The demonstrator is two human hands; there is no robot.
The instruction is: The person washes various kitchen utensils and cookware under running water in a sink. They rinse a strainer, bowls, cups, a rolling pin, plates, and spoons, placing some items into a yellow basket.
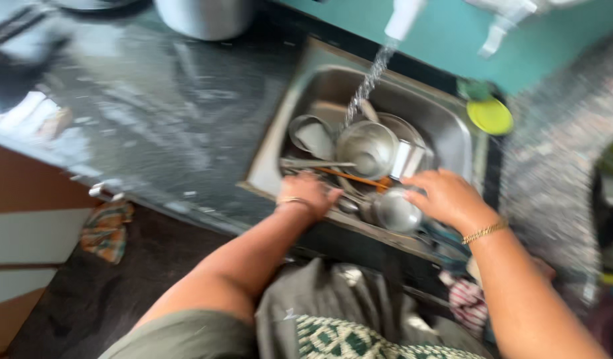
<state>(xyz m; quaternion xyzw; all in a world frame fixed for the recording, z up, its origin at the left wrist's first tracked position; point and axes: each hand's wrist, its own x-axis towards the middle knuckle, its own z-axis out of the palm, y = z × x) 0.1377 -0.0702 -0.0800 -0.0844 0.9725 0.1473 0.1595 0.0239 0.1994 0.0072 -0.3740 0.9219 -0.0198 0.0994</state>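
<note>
Daylight falls from the upper left, glaring white on the dark wet counter (153, 113) and glinting off the steel sink (446, 126). Motion blur smears the whole frame, worst at the edges; the floor below lies in dim shadow

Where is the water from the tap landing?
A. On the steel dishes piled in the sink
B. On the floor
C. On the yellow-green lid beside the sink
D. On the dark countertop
A: the stream of water runs down from the tap onto the steel dishes piled in the sink, just beyond the left hand and right hand.
</note>
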